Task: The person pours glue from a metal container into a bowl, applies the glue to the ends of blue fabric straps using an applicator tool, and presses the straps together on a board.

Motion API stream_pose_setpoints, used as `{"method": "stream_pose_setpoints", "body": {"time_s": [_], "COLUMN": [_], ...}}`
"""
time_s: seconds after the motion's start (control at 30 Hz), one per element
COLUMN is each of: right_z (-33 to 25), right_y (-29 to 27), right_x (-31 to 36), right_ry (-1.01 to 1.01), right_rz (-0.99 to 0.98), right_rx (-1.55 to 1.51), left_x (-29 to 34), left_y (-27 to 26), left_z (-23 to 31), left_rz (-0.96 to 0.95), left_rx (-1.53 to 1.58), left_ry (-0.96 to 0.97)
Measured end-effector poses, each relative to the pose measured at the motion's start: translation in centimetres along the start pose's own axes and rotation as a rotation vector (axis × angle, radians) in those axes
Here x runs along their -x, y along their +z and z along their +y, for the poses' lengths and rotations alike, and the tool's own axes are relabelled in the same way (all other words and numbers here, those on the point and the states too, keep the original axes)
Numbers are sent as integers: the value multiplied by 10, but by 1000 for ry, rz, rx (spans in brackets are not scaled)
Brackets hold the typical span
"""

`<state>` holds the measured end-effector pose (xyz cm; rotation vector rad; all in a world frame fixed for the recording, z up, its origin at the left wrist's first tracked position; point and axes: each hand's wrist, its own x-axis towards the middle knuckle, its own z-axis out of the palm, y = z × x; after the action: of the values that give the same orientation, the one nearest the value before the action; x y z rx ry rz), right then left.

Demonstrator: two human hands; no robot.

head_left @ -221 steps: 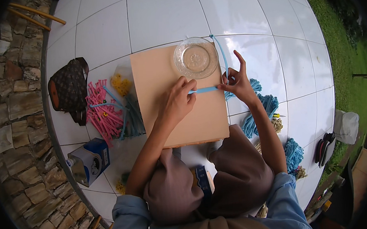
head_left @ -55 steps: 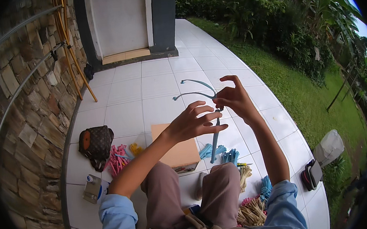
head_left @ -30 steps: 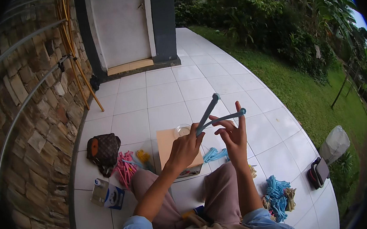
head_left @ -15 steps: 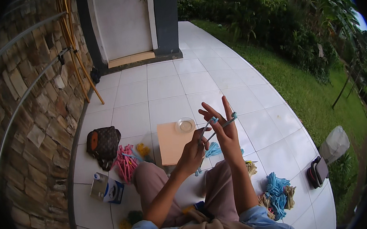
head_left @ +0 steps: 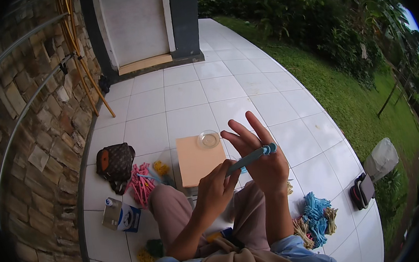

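A blue-grey strip (head_left: 246,160) runs between my hands above my lap, with a small curl or knot at its right end. My left hand (head_left: 215,187) is closed on the strip's lower left end, pinching it between thumb and fingers. Over my right hand (head_left: 267,173) the strip lies slantwise, its curled end near the base of the fingers. That hand's fingers are stretched out and spread; whether the strip is looped round one of them I cannot tell. Behind the hands, a tan board (head_left: 200,164) lies on the floor with a clear round dish (head_left: 208,139) at its far right corner.
Pink strips (head_left: 141,183), a yellow bundle (head_left: 161,168), a brown bag (head_left: 115,163) and a metal can (head_left: 120,216) sit at left. Blue bundles (head_left: 317,216), beige bundles (head_left: 303,232) and a dark pouch (head_left: 362,193) lie at right. A stone wall (head_left: 34,159) borders the left.
The strip has swung from between my raised fingers to lie across my right hand. My right hand has turned and come closer; my left hand has shifted slightly down and left.
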<state>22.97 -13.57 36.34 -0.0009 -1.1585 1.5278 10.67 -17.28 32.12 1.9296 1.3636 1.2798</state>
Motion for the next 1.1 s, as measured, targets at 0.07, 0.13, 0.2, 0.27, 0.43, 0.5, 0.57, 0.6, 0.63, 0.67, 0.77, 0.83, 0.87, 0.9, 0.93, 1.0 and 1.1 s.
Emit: {"method": "stream_pose_setpoints", "body": {"time_s": [0.07,0.13,0.2,0.27,0.43,0.5,0.57,0.6,0.63,0.67,0.77,0.83,0.87,0.9,0.93,1.0,1.1], "right_z": [-1,-3,-5,-5,1,10,24,38,53,69,83,73,79,85,93,121,148], "right_y": [0,1,1,-3,-24,-31,-37,-39,-41,-46,-58,-59,-66,-69,-71,-72,-100], "right_x": [0,1,-1,-4,-21,-22,-17,-11,-4,3,7,2,1,2,5,11,16], "right_ry": [8,15,23,-1,-69,-56,11,104,198,179,82,141,118,120,165,215,151], "right_rz": [-19,-1,2,20,138,176,220,277,332,326,422,459,481,480,472,550,729], "right_rx": [-23,-40,-22,-11,-22,54,165,292,419,493,580,537,557,555,512,795,720], "left_x": [1,1,-1,0,-14,-22,-28,-30,-36,-40,-44,-37,-35,-36,-38,-46,-51], "left_y": [0,1,0,4,9,12,18,17,23,31,42,35,25,27,33,62,76], "left_z": [2,2,2,-5,-17,-16,-22,-28,-36,-43,-52,-58,-58,-59,-64,-89,-115], "left_rz": [8,14,-10,29,-7,2,44,28,29,174,323,490,356,357,343,439,439], "left_rx": [21,47,25,195,706,665,666,575,578,474,373,26,293,292,504,402,512], "left_ry": [-12,-26,-18,-15,-223,-210,-189,-254,-261,-96,63,124,67,65,-73,-33,-181]}}
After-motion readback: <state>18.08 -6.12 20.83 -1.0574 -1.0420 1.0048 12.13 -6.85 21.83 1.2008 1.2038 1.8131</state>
